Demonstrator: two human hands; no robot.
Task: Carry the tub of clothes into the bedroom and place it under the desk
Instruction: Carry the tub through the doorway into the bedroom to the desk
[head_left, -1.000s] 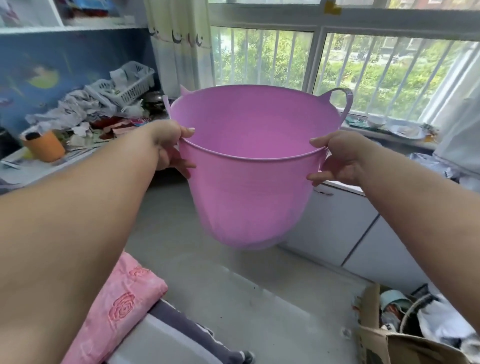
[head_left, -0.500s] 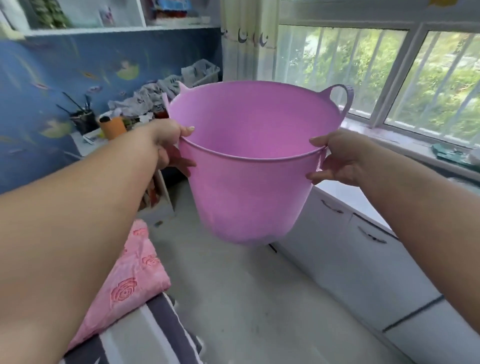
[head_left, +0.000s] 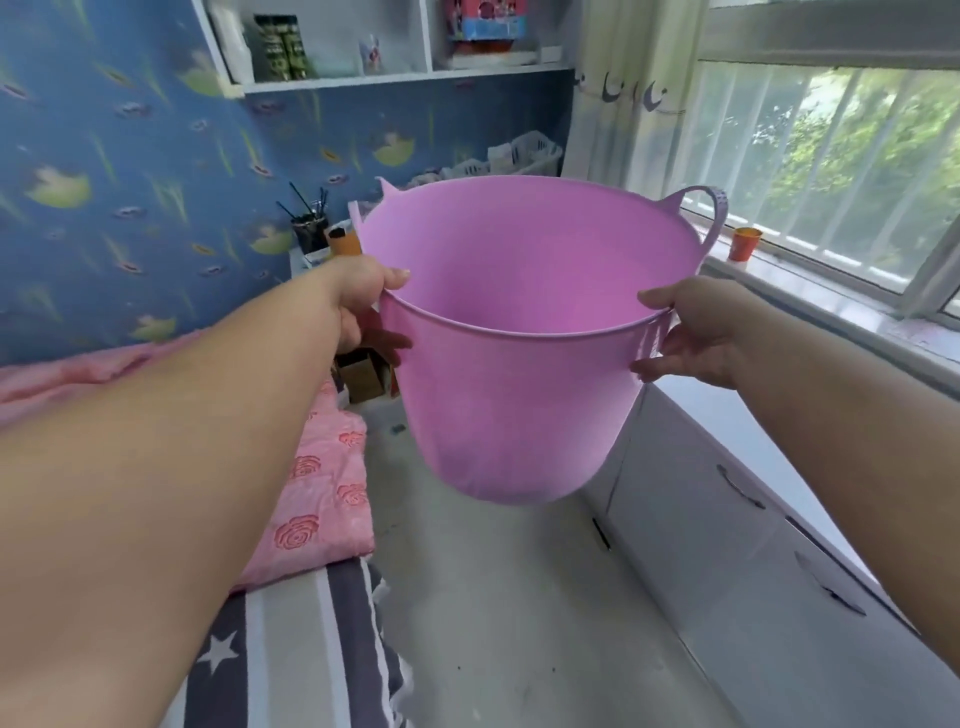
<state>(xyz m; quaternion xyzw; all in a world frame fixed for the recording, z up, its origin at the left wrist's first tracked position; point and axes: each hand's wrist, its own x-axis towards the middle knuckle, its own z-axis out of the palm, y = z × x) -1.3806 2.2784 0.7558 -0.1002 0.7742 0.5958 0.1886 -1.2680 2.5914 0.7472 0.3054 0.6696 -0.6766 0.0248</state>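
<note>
I hold a pink plastic tub (head_left: 509, 395) in the air in front of me, over the grey floor. My left hand (head_left: 363, 304) grips its near left rim, thumb over the edge. My right hand (head_left: 691, 332) grips the near right rim. The tub has two loop handles on its far side. What I see of its inside is bare pink wall; the bottom is hidden. The desk (head_left: 311, 260) stands behind the tub at the blue wall, mostly hidden by it, with a brush pot and an orange cup on top.
A bed with a pink rose quilt (head_left: 317, 483) and a striped star sheet (head_left: 291, 644) fills the left. White low cabinets (head_left: 727, 519) run along the right under the window sill, where an orange cup (head_left: 744, 243) stands. A cardboard box (head_left: 363, 374) sits on the floor by the desk.
The view has swung left: the window slid right, the blue wall, shelves and bed came in. Both hands keep the same grip on the tub, still held level in front.
</note>
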